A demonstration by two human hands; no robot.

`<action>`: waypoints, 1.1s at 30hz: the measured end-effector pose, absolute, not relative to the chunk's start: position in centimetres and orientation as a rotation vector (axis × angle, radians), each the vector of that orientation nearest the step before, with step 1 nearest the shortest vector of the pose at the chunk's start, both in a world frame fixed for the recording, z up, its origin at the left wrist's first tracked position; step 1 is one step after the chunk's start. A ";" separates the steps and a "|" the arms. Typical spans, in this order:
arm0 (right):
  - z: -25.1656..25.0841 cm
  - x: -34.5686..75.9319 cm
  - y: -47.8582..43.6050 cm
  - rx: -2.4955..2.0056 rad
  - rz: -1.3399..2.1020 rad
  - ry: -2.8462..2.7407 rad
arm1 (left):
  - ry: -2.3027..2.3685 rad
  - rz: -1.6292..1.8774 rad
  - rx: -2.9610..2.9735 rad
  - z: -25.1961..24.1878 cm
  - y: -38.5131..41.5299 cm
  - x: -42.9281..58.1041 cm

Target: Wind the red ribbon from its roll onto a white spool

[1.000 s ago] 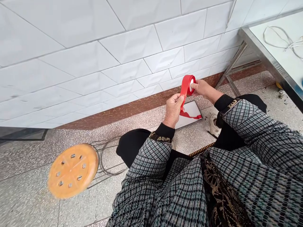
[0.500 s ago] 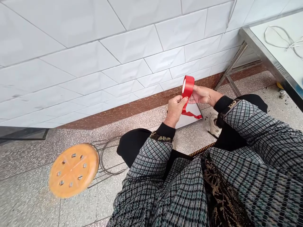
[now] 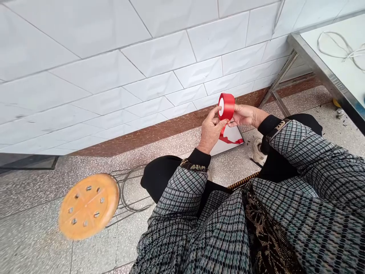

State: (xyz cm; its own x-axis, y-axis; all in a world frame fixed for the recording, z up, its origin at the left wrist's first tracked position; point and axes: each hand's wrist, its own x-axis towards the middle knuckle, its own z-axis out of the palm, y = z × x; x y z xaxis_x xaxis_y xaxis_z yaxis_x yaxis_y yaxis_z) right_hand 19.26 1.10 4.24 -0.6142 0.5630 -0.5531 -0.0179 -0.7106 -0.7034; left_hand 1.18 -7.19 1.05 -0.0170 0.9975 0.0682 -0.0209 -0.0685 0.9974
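A roll of red ribbon (image 3: 228, 107) with a white core is held up between my two hands. My left hand (image 3: 210, 130) grips its near left side, the index finger at the white core and the thumb against the lower edge. From the right, my right hand (image 3: 244, 115) holds the far side of the roll, with its fingertips partly hidden behind it. A loose length of red ribbon (image 3: 228, 140) hangs below and lies across a white flat board (image 3: 225, 147) on the floor.
An orange round stool (image 3: 89, 205) with metal legs lies tipped on the speckled floor at left. A metal-edged table (image 3: 327, 70) with a white cable (image 3: 338, 47) on it stands at right. A white tiled wall (image 3: 159, 87) runs in front. A shoe (image 3: 258, 152) shows below.
The ribbon roll has turned and sunk slightly. My left index finger has lifted to the roll's core, and less loose ribbon shows between roll and hand.
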 end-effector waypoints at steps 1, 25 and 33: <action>4.4 19.3 1.0 -1.157 2.350 -0.982 | 1.152 1.267 1.223 1.0 -7.1 1.0; 4.3 18.2 1.5 -1.561 1.524 -1.379 | 1.251 1.291 0.900 1.9 -7.3 2.3; 5.2 18.2 1.0 -1.432 1.880 -0.929 | 1.079 1.194 0.832 2.1 -7.8 2.9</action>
